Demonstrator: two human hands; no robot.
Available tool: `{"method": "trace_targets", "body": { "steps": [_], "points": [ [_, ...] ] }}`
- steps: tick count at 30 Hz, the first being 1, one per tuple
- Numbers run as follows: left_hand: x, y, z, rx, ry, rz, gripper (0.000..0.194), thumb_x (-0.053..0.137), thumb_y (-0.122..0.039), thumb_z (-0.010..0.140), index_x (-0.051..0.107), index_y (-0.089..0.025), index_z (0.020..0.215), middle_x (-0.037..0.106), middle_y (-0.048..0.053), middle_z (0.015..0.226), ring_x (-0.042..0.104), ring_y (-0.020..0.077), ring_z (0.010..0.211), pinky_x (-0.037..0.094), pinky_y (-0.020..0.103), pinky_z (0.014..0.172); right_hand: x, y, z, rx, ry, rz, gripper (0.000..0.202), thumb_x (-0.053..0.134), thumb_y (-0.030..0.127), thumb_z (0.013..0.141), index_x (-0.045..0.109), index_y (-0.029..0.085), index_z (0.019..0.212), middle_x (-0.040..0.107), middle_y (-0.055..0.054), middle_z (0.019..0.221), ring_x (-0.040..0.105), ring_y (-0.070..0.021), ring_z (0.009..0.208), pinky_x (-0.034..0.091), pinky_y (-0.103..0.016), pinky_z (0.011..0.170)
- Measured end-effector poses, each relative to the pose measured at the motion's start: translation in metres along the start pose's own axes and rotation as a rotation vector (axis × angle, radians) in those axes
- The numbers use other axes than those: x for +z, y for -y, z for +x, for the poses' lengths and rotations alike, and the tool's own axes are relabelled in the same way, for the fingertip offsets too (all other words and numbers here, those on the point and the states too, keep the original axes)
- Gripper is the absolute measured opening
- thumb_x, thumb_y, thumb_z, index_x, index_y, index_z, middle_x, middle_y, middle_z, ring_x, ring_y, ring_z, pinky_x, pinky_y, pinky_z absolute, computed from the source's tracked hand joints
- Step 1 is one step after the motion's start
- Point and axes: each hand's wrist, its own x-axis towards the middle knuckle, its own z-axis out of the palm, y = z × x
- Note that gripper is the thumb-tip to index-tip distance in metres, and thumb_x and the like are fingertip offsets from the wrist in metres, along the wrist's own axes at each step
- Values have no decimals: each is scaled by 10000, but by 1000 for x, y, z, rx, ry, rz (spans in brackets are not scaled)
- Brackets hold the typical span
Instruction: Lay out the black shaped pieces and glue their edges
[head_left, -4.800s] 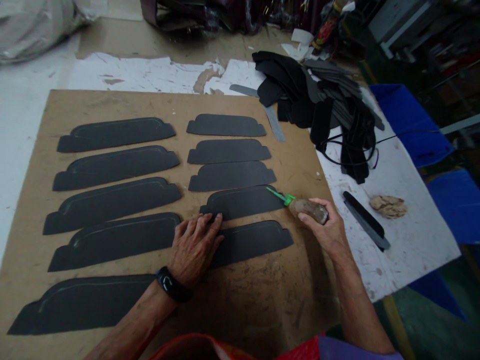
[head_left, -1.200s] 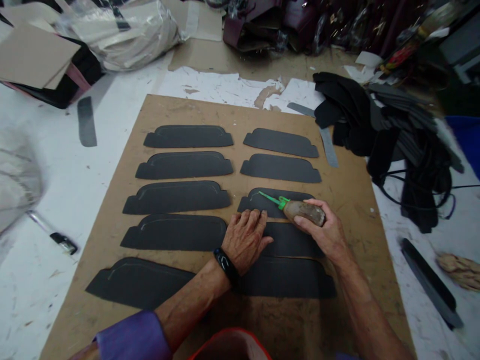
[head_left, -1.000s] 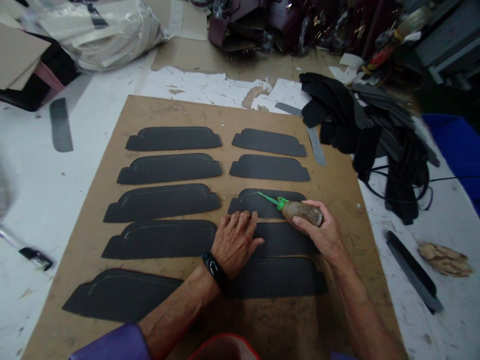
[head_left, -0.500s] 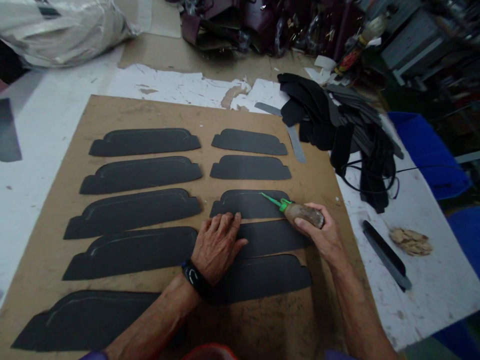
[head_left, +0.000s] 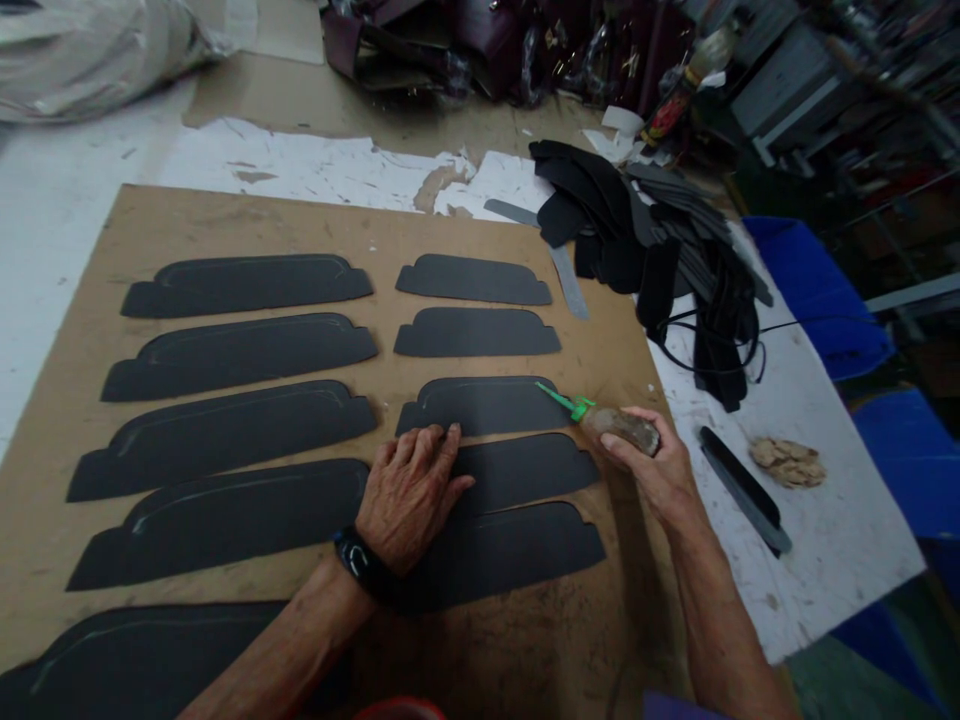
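Dark grey cut pieces lie in two columns on a brown board (head_left: 330, 230), several with a thin pale line near the curved edge. My right hand (head_left: 660, 460) is wrapped round a brown bottle (head_left: 624, 428) with a green nozzle (head_left: 559, 398). The nozzle tip is at the upper right edge of the third piece (head_left: 480, 405) in the right column. Palm down, my left hand (head_left: 412, 490) rests with fingers spread, its fingertips at that piece's lower left edge and its palm over the pieces below.
Black and grey strips (head_left: 637, 220) are heaped at the board's back right, with a black cable (head_left: 705, 350) beside them. Crumpled brown material (head_left: 787, 462) lies on the right. Dark red bags (head_left: 480, 45) stand behind; blue bins (head_left: 817, 290) are beyond the table edge.
The nozzle tip has moved right along the third piece's upper edge, and the pale line there is longer. The view has shifted, so the scene sits further left. My left hand stays by the same piece.
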Motion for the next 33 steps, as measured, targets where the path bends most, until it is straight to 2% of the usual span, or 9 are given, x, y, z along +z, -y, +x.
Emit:
{"method": "trace_targets", "body": {
  "steps": [12,21,27,33],
  "points": [
    [0,0,1,13,-6,5,457,483,-388,909,502,-151,1300,563,127,1174,502,298,1034,422,422,831,-12,-7,-13,43,-43,-2,477,744,425,575,593,216,976,662,-53,960,617,-229,849,474,-368,765],
    [-1,1,1,17,-6,10,469,477,-402,909,500,-144,1300,557,130,1175,497,299,1026,419,418,834,-15,-11,-26,96,-68,97,483,774,402,532,598,215,942,663,-49,928,621,-238,844,495,-391,774],
    [-5,1,2,25,-1,-10,460,497,-395,902,503,-152,1292,555,123,1187,495,295,1046,416,419,854,-19,-21,-33,203,11,319,479,745,451,586,566,246,980,656,-27,918,641,-232,791,555,-383,622],
    [-12,6,0,36,15,-107,337,474,-346,923,568,-185,1203,576,96,1168,508,264,1042,414,412,869,-23,-11,-29,432,-52,736,315,748,353,600,617,284,878,685,8,943,658,-243,866,573,-385,615]
  ]
}}
